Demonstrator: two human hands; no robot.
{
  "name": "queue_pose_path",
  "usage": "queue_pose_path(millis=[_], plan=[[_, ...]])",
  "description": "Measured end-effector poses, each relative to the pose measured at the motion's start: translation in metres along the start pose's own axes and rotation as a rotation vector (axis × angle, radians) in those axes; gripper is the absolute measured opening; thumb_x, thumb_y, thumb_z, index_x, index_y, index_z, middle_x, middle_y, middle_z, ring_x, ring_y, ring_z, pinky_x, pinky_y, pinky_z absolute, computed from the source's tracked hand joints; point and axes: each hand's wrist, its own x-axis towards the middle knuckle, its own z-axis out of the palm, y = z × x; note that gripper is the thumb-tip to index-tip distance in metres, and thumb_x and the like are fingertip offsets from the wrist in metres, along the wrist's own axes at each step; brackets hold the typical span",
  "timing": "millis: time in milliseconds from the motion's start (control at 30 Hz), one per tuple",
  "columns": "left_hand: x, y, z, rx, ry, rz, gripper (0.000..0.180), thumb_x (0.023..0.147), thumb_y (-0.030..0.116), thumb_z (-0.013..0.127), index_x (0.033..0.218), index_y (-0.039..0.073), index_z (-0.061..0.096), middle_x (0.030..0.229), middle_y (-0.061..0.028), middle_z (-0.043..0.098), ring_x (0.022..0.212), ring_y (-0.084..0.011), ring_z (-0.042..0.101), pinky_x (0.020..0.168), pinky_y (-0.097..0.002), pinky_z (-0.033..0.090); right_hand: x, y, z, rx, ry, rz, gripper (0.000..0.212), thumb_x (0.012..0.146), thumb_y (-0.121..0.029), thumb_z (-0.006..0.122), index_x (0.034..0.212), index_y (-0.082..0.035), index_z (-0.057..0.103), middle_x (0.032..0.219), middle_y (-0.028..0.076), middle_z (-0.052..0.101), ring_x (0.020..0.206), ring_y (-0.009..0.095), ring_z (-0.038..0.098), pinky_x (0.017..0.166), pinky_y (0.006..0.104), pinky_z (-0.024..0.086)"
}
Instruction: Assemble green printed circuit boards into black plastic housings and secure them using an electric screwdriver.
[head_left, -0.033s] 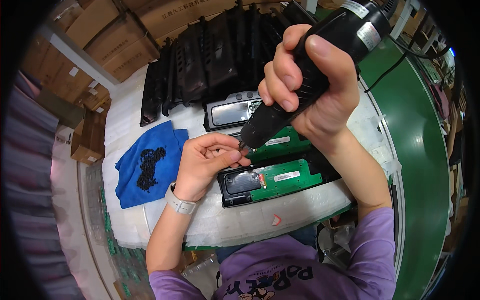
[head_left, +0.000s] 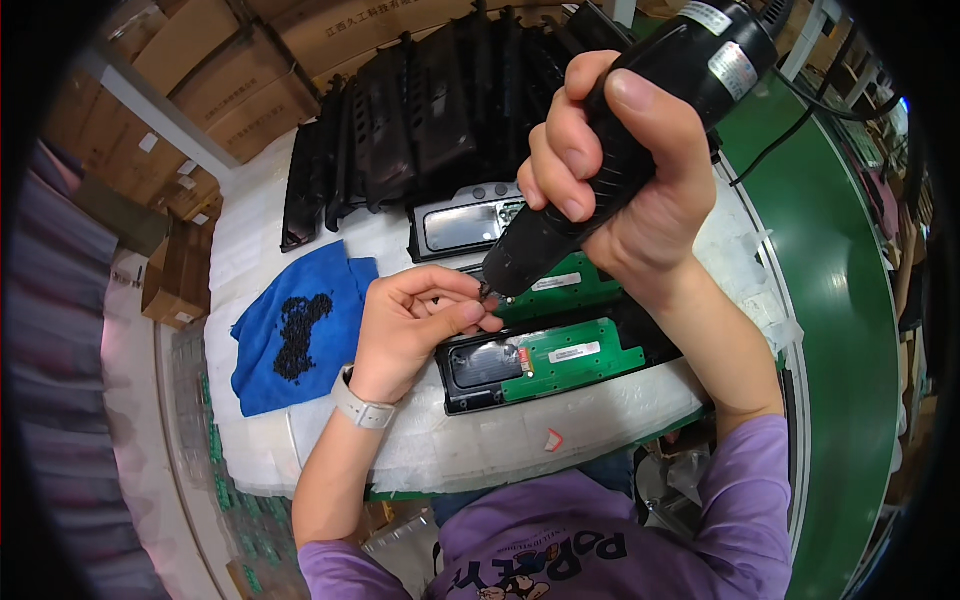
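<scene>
My right hand is wrapped round a black electric screwdriver, which slants down to the left. At its tip, the thumb and fingers of my left hand are pinched together on a tiny dark piece that looks like a screw, partly hidden by the fingers. Below them, a black panel housing holds a green circuit board with a white label. Behind it lies a second housing with a green board, partly covered by my hands. A pile of small black screws rests on a blue cloth at the left.
Several black plastic housings stand packed together at the back of the white-covered table. A panel with a display window lies before them. Cardboard boxes rise behind. The screwdriver's cable hangs at the right, over a green surface.
</scene>
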Motion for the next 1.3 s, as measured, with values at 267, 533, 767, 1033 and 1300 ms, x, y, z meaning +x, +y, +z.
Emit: queue_pose_path(millis=[267, 533, 767, 1033, 1300], plan=[[0.004, 0.001, 0.002, 0.001, 0.031, 0.055, 0.018, 0.083, 0.002, 0.06, 0.099, -0.005, 0.057, 0.092, -0.0137, 0.065, 0.083, -0.0187, 0.065, 0.069, -0.0222, 0.05, 0.001, 0.005, 0.0, 0.23, 0.104, -0.005, 0.02, 0.082, -0.021, 0.054, 0.076, -0.001, 0.052, 0.057, 0.005, 0.049, 0.043, 0.014, 0.048, 0.047, 0.028, 0.042], [0.006, -0.003, -0.005, -0.09, 0.194, 0.058, 0.021, 0.095, 0.008, 0.034, 0.107, -0.005, 0.045, 0.112, -0.0176, 0.054, 0.107, -0.0225, 0.055, 0.09, -0.0285, 0.044, -0.024, 0.026, 0.02, -0.272, -0.189, 0.121, 0.023, 0.076, -0.015, 0.062, 0.087, -0.002, 0.046, 0.059, 0.004, 0.049, 0.046, 0.009, 0.048, 0.043, 0.0208, 0.038], [0.008, -0.004, -0.002, 0.006, 0.315, 0.068, 0.02, 0.097, 0.013, 0.033, 0.102, -0.002, 0.045, 0.099, -0.0163, 0.06, 0.089, -0.0199, 0.062, 0.077, -0.0253, 0.05, -0.024, 0.038, 0.019, -0.447, -0.258, -0.171, 0.021, 0.071, -0.013, 0.065, 0.082, -0.002, 0.052, 0.067, 0.003, 0.052, 0.056, 0.007, 0.05, 0.051, 0.0199, 0.039], [0.014, -0.034, -0.016, -0.17, 0.252, -0.052, 0.019, 0.095, 0.018, 0.041, 0.095, 0.004, 0.053, 0.075, 0.0004, 0.058, 0.059, -0.0038, 0.05, 0.052, -0.0173, 0.039, -0.025, 0.045, 0.024, -0.452, -0.387, -0.154, 0.027, 0.063, -0.012, 0.075, 0.083, -0.001, 0.059, 0.073, 0.004, 0.063, 0.064, 0.008, 0.058, 0.06, 0.0221, 0.046], [0.006, 0.007, 0.013, -0.133, 0.261, -0.178, 0.024, 0.086, 0.007, 0.044, 0.108, 0.004, 0.054, 0.093, -0.0022, 0.059, 0.08, -0.009, 0.055, 0.069, -0.0201, 0.044, -0.024, 0.04, 0.023, -0.525, -0.409, -0.212, 0.031, 0.059, -0.014, 0.077, 0.08, 0.0, 0.059, 0.069, 0.006, 0.062, 0.061, 0.009, 0.058, 0.056, 0.0231, 0.046]])
